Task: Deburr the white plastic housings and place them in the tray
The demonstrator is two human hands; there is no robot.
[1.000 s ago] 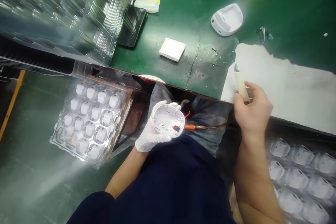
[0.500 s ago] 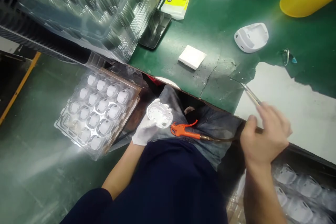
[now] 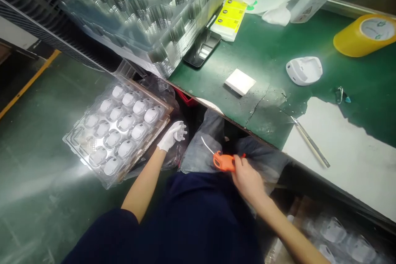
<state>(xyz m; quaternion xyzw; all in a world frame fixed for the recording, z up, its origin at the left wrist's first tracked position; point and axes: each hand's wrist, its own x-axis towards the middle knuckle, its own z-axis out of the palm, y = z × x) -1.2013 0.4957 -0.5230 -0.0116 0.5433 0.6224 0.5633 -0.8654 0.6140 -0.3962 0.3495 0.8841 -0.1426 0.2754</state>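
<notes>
In a white glove, my left hand (image 3: 169,139) grips a white plastic housing (image 3: 180,131), tilted beside the tray of parts. My bare right hand (image 3: 249,177) is wrapped round the handle of an orange air blow gun (image 3: 224,161) above my lap. The gun's thin nozzle (image 3: 208,145) points up and left, toward the housing but apart from it. A craft knife (image 3: 310,142) lies on the white sheet (image 3: 346,161) at the bench's front edge.
A clear tray of white housings (image 3: 116,128) stands at left. Stacked clear trays (image 3: 148,12), a phone (image 3: 202,48), a white block (image 3: 240,82), another housing (image 3: 305,71), a yellow tape roll (image 3: 355,37) and a bottle (image 3: 311,2) occupy the green bench. More housings (image 3: 334,231) sit lower right.
My right hand has put the craft knife down on the sheet and taken the orange blow gun from my lap. My left hand has moved slightly left and turned the housing.
</notes>
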